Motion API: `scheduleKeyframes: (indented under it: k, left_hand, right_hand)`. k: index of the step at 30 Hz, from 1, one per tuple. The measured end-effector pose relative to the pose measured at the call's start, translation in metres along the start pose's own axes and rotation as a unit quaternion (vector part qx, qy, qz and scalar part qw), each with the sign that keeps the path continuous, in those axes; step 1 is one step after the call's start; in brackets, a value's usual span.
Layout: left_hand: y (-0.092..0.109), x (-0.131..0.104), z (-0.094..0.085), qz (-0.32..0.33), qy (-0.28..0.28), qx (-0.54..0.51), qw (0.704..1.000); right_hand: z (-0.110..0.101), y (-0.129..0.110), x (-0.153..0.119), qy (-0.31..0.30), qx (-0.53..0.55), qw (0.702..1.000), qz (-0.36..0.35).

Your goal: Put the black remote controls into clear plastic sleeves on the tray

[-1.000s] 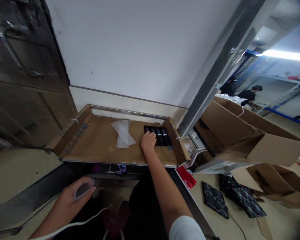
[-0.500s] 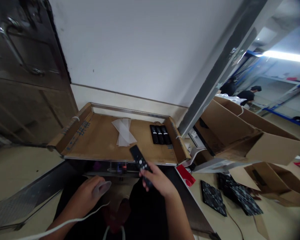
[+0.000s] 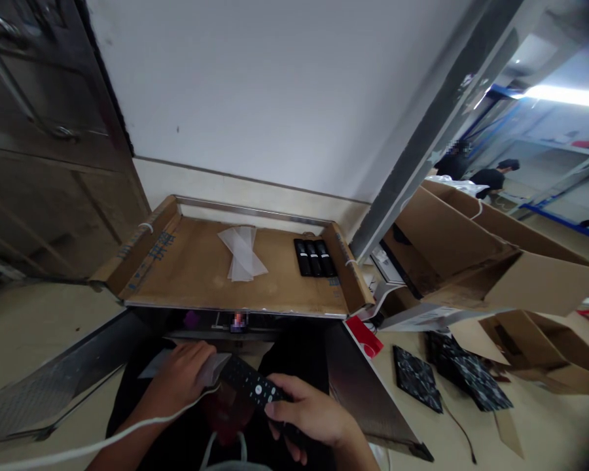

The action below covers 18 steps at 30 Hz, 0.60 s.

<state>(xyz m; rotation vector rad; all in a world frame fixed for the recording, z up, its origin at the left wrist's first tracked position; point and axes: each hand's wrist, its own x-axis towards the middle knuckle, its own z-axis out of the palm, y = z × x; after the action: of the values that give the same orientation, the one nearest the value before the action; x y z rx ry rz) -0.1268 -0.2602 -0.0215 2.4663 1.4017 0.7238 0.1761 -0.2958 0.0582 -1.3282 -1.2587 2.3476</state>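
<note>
My right hand (image 3: 307, 412) is closed around the lower part of a black remote control (image 3: 252, 386), its buttons facing up. A clear plastic sleeve (image 3: 211, 370) is pinched in my left hand (image 3: 189, 369). The remote's far end meets the mouth of this sleeve; how far inside it reaches I cannot tell. Beyond my hands is a cardboard-lined tray (image 3: 191, 281). Two or more clear sleeves (image 3: 244, 254) lie crossed on it. At its right side, several black remotes (image 3: 315, 257) rest side by side.
A white cord (image 3: 127, 428) runs past my left forearm. Open cardboard boxes (image 3: 456, 245) stand at the right. Dark patterned packets (image 3: 417, 379) lie on the floor near a red packet (image 3: 366, 337). Two people are visible in the far right background. A metal door (image 3: 34, 163) is at left.
My right hand has brought the remote down and left from the tray's front edge to the sleeve in my left hand. The two hands are now close together.
</note>
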Motion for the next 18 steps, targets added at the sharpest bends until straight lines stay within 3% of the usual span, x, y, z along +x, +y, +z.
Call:
scheduleKeyframes:
  k: [10, 18]
  left_hand:
    - [-0.008, -0.005, 0.001, 0.012, -0.003, 0.069, 0.998]
    - [-0.004, -0.005, 0.004, 0.019, -0.005, 0.085, 0.996]
  right_hand:
    - [0.008, -0.012, -0.007, 0.011, 0.0, 1.0, -0.002]
    - [0.011, -0.008, 0.004, 0.001, -0.009, 1.0, 0.019]
